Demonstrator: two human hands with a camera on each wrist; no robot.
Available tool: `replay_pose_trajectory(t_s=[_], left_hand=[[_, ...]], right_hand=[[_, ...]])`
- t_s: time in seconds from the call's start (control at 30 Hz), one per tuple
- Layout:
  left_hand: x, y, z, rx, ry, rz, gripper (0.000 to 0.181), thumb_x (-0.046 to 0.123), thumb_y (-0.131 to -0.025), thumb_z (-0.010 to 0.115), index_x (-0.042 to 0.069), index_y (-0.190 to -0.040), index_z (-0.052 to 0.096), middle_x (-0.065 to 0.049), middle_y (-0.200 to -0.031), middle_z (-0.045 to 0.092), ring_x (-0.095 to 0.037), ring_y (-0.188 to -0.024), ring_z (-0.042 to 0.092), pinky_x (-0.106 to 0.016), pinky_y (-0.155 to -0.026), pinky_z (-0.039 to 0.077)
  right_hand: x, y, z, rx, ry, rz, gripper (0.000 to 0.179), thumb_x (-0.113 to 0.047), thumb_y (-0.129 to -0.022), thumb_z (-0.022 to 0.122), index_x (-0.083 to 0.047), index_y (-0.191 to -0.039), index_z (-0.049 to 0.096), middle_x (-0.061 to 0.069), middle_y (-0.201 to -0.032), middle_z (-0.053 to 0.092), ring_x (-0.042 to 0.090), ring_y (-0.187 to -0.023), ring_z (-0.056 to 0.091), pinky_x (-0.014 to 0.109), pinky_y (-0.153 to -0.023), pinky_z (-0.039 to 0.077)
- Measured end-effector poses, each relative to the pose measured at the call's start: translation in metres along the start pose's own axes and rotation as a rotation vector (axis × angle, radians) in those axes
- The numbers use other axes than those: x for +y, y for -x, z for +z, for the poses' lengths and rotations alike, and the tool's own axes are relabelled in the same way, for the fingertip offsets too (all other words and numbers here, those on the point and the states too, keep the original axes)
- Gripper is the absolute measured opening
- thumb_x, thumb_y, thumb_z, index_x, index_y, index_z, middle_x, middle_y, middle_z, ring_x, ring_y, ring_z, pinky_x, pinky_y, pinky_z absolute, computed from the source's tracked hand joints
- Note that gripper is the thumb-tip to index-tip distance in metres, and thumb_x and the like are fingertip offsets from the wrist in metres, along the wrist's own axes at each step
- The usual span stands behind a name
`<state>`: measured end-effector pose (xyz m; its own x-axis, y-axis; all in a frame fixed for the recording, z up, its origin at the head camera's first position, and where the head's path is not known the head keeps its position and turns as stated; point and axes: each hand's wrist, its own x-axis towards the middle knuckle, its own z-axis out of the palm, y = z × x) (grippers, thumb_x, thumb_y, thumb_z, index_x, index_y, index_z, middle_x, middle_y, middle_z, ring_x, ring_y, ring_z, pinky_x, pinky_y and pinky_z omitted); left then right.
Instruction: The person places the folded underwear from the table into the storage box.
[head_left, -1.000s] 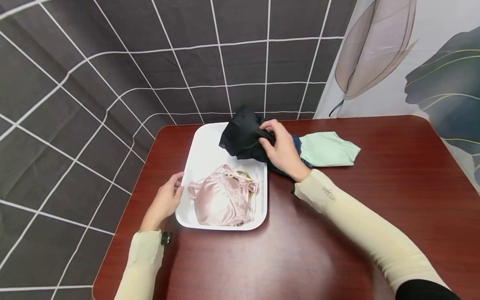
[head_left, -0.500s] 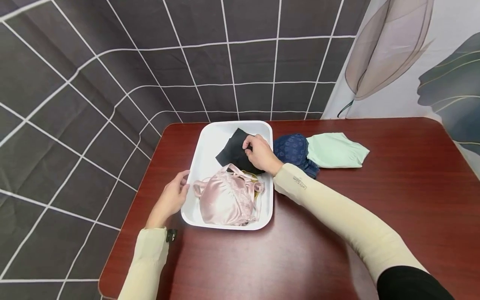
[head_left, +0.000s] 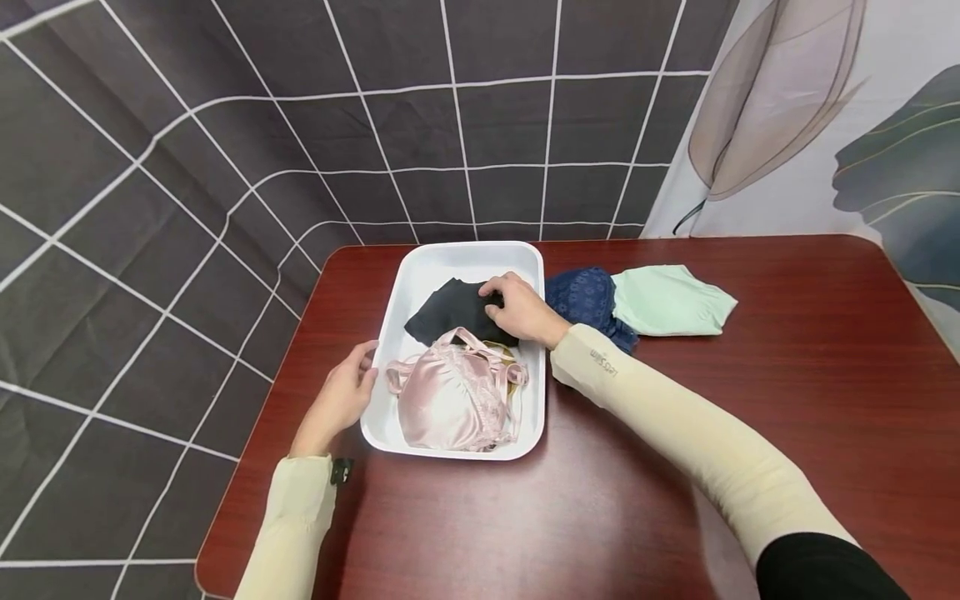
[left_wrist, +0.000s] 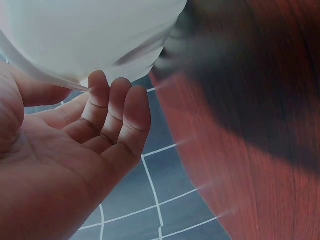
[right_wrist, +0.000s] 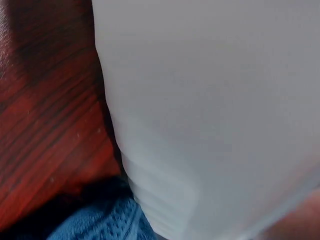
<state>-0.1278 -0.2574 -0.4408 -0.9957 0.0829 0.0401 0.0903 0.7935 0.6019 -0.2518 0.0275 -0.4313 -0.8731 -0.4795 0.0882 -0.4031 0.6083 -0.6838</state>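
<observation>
A white tray [head_left: 385,433] sits on the table with a pink satin bra [head_left: 442,404] in its near half. In its far half lies a folded black cloth garment [head_left: 450,310]. My right hand [head_left: 519,308] reaches over the tray's right rim and pinches the right part of the black garment with bent fingers. At the tray's left rim, my left hand [head_left: 347,392] holds the edge between thumb and fingers; in the left wrist view its fingers [left_wrist: 135,117] curl up against the rim. The right wrist view shows mostly the tray's outer wall [right_wrist: 200,100], with the right fingertips hidden.
A navy lace bra [head_left: 581,296] lies just right of the tray, beside a folded mint-green garment [head_left: 671,302]. A mustard-yellow piece [head_left: 513,367] shows from under the pink bra. Behind the brown table [head_left: 795,400] hangs a dark grid-patterned cloth [head_left: 495,125].
My right hand has brought the black garment left and down into the tray's far half, where it now lies flatter and further left. The left hand stays at the tray's left rim.
</observation>
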Motion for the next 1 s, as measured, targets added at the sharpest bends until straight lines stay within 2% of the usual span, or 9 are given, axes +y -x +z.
replay_pose_trajectory(t_s=[0.27, 0.43, 0.57, 0.87, 1.0], left_hand=[[0.0, 0.0, 0.001, 0.001, 0.002, 0.0, 0.043, -0.001, -0.093, 0.051, -0.001, -0.136, 0.042, -0.019, -0.096, 0.057, -0.035, -0.092, 0.061, -0.047, -0.075, 0.05], [0.0, 0.001, 0.001, 0.001, -0.009, -0.004, 0.043, -0.001, -0.093, 0.051, -0.001, -0.136, 0.042, -0.019, -0.097, 0.057, -0.034, -0.091, 0.061, -0.047, -0.075, 0.05], [0.001, 0.001, 0.001, 0.002, -0.008, -0.002, 0.043, -0.001, -0.093, 0.051, -0.002, -0.135, 0.042, -0.019, -0.097, 0.058, -0.034, -0.089, 0.06, -0.047, -0.075, 0.049], [-0.001, 0.002, 0.001, 0.001, -0.01, -0.014, 0.043, -0.001, -0.094, 0.051, -0.001, -0.136, 0.041, -0.019, -0.097, 0.057, -0.033, -0.089, 0.06, -0.047, -0.075, 0.05], [0.0, 0.001, 0.001, 0.003, -0.009, -0.002, 0.043, -0.002, -0.093, 0.051, -0.001, -0.135, 0.042, -0.019, -0.096, 0.058, -0.032, -0.088, 0.06, -0.046, -0.074, 0.05]], right_hand=[[0.01, 0.012, -0.03, 0.149, -0.054, -0.027, 0.024, -0.003, -0.087, 0.058, -0.001, -0.11, 0.065, 0.016, -0.111, 0.057, 0.031, -0.106, 0.056, 0.036, -0.091, 0.044], [0.024, 0.023, -0.053, 0.219, -0.056, 0.01, 0.022, -0.004, -0.089, 0.057, -0.002, -0.11, 0.064, 0.016, -0.109, 0.056, 0.029, -0.098, 0.056, 0.038, -0.088, 0.044], [0.036, 0.032, -0.07, 0.259, -0.052, 0.039, 0.021, -0.005, -0.088, 0.059, -0.003, -0.109, 0.064, 0.014, -0.108, 0.056, 0.028, -0.099, 0.059, 0.038, -0.089, 0.045], [0.07, 0.055, -0.104, 0.302, -0.015, 0.078, 0.023, -0.007, -0.088, 0.061, -0.005, -0.111, 0.064, 0.014, -0.116, 0.058, 0.031, -0.108, 0.054, 0.045, -0.09, 0.041], [0.095, 0.069, -0.118, 0.279, 0.02, 0.14, 0.025, -0.006, -0.089, 0.06, -0.003, -0.114, 0.062, 0.017, -0.12, 0.057, 0.036, -0.113, 0.05, 0.049, -0.091, 0.039]])
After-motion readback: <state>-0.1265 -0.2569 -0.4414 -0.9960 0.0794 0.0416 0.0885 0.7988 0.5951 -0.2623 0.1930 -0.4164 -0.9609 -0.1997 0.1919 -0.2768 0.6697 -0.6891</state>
